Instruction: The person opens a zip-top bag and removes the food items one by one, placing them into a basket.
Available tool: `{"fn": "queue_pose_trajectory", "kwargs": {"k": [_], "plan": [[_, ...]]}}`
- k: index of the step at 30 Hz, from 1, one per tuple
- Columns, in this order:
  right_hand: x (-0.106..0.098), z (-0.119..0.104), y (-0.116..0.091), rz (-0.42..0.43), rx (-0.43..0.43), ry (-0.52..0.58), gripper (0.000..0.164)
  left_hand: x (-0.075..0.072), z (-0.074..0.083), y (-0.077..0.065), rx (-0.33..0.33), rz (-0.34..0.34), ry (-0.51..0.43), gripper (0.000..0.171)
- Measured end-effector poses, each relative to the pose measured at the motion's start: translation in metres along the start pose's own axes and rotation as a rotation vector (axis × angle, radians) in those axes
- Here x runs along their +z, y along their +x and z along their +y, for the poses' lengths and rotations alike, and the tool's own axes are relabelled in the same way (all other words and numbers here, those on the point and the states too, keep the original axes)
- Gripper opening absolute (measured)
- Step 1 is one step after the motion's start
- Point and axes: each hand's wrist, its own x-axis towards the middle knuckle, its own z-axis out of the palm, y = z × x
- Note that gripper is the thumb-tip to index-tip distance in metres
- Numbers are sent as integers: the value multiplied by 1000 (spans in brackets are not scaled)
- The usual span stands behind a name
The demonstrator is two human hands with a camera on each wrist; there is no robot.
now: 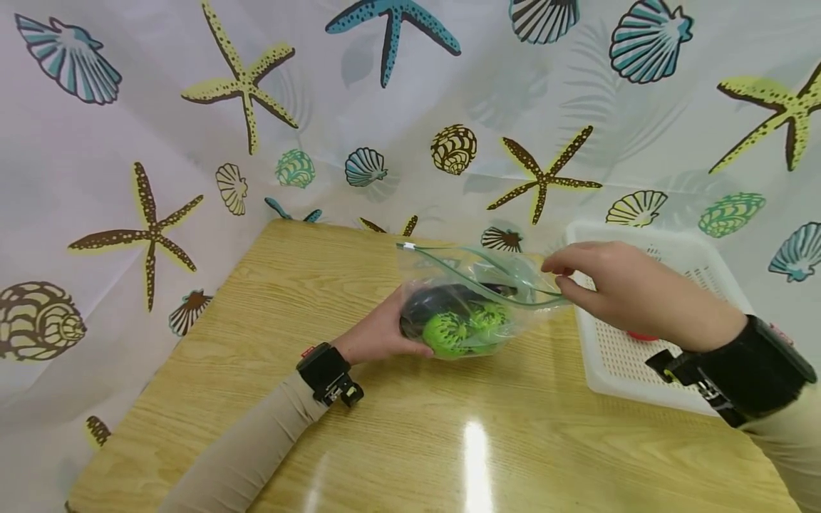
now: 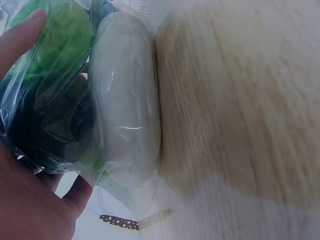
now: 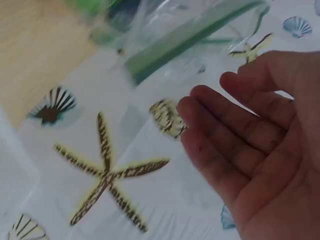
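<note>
A clear zip bag with a green zip strip lies on the table, its mouth parted. Its white slider is at the left end. Inside show a dark, glossy eggplant-like thing, green round things with dark markings and, in the left wrist view, a long pale thing. My left hand grips the bag's left side, thumb in front and fingers behind. Beside the bag's right end is my right hand; its fingers, loosely bent, hold nothing in the right wrist view.
A white perforated basket stands on the right of the wooden table, partly behind my right arm. Something red shows in it. Behind the table hangs a white sheet printed with shells and starfish.
</note>
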Motion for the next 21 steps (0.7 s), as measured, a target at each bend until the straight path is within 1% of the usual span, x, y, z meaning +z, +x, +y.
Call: {"fn": "queue_pose_trajectory", "kwargs": {"k": [2,4,8,10,12,15,18,21], "plan": [[2,-10,8,-14,-35,49,27,0,-2,0,-4,1,6,105],[6,-18,17,-62,-53,108,30,-1,-3,0,-8,5,15,104],[19,-23,31,-234,-47,204,37,0,-5,1,-12,2,21,104],[25,-22,35,-328,-17,226,39,0,-5,1,-14,-4,29,104],[30,-21,38,-390,-4,223,40,0,-5,1,-16,-7,40,104],[37,-21,42,-433,1,178,39,0,-4,0,-30,-9,60,108],[42,-22,46,-444,-13,98,40,-1,-3,-1,-58,-14,70,113],[44,-25,49,-441,-26,9,39,-2,-3,-2,-64,-15,73,113]]}}
